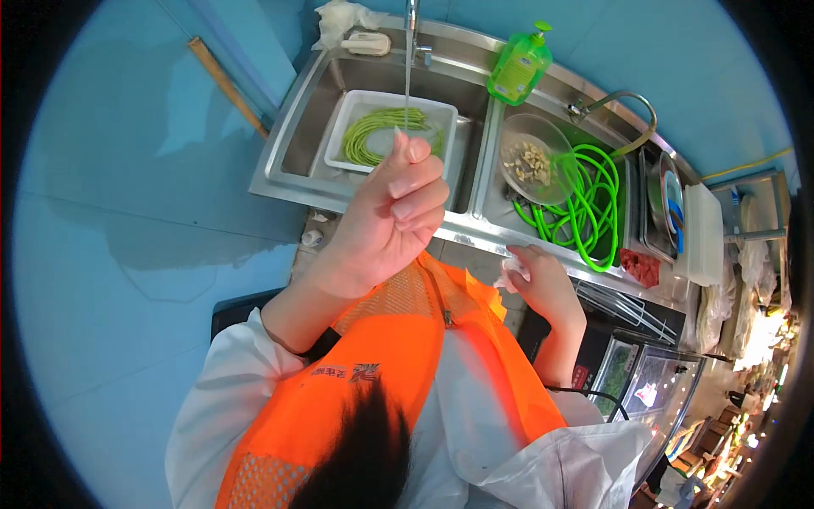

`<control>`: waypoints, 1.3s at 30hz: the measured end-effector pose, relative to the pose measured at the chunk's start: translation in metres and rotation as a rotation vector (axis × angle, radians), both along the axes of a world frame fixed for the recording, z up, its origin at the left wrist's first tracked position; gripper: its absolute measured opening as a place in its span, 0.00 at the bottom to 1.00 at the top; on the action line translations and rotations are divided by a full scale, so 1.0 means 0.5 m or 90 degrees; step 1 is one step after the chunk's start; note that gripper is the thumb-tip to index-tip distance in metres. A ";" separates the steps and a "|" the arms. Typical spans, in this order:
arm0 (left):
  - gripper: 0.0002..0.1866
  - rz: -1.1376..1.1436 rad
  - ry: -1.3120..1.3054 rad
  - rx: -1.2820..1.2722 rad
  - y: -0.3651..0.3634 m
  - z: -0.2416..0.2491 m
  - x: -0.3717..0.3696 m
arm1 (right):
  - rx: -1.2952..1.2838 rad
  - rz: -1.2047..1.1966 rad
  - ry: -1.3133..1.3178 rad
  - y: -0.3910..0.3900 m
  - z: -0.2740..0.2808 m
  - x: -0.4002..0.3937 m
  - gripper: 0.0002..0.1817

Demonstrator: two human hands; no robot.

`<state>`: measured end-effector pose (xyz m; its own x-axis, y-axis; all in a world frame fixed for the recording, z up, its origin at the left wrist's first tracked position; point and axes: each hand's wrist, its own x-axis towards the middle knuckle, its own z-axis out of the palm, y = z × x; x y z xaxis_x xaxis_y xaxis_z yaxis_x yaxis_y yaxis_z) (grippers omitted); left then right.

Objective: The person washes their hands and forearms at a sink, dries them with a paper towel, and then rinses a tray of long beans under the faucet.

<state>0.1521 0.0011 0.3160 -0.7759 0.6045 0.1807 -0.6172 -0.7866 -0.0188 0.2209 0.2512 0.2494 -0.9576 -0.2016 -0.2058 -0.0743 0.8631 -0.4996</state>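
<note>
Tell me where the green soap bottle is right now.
In the head view, the green plastic pump bottle of soap stands on the steel sink's back rim, at the divider between the two basins, just above the clear glass bowl.

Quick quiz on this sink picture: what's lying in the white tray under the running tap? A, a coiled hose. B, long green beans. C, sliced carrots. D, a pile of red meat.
B: the white tray in the left basin holds long green beans under the stream from the tap; the green hose lies in the other basin.
</note>
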 end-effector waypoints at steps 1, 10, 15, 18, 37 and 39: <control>0.15 -0.010 0.016 0.036 0.001 -0.002 -0.002 | 0.002 0.000 0.003 0.000 0.000 0.002 0.19; 0.07 0.118 -0.056 -0.148 0.015 0.031 0.020 | 0.008 -0.020 -0.016 -0.003 0.009 0.013 0.18; 0.07 0.178 0.104 -0.252 0.004 -0.005 0.020 | 0.004 -0.034 -0.027 -0.004 0.012 0.018 0.19; 0.08 0.186 0.114 -0.259 0.005 -0.007 0.021 | 0.003 -0.037 -0.033 -0.002 0.009 0.020 0.19; 0.26 0.245 0.403 -0.641 -0.146 -0.058 -0.026 | 0.002 -0.037 -0.018 0.014 -0.005 0.020 0.18; 0.23 0.441 0.608 -1.004 -0.157 -0.063 -0.007 | 0.002 -0.037 -0.020 0.016 -0.010 0.021 0.18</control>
